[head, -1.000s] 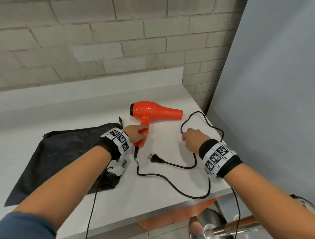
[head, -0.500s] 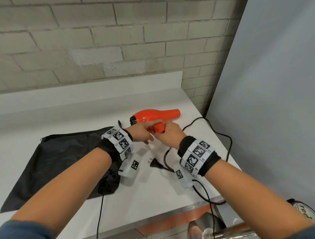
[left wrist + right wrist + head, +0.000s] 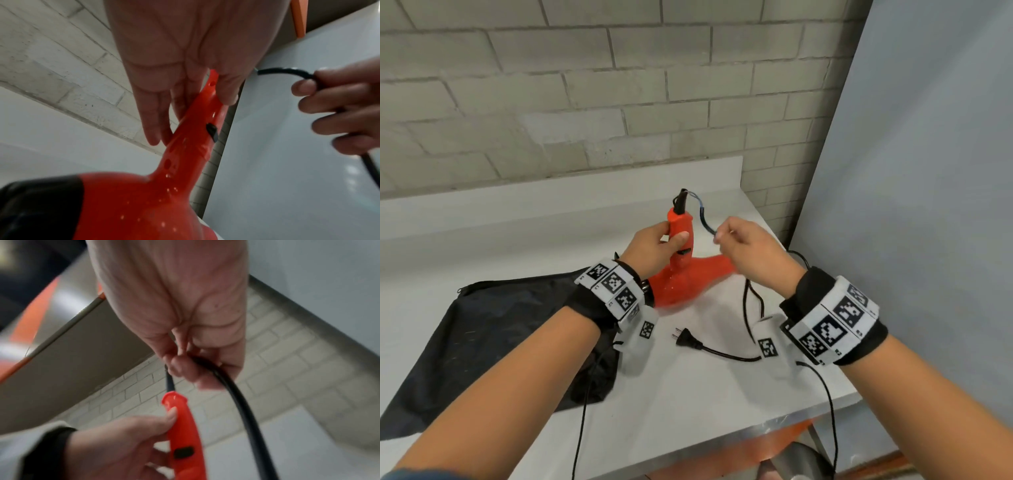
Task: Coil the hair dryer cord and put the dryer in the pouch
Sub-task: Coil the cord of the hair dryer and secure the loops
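— Dryer [image 3: 681,281] position?
— Lifted over the counter [image 3: 688,404] near its right edge, handle up, left hand [image 3: 654,248] gripping it; right hand [image 3: 751,251] pinches the cord [image 3: 703,219].
— Surroundings?
— Black pouch [image 3: 493,335] flat toward the left; plug [image 3: 686,337] lying between the wrists.

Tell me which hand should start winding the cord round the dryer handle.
Probably the right hand: it already pinches the cord just past the handle's end, with slack trailing below. The left hand grips the dryer by its handle, so it should steady it.
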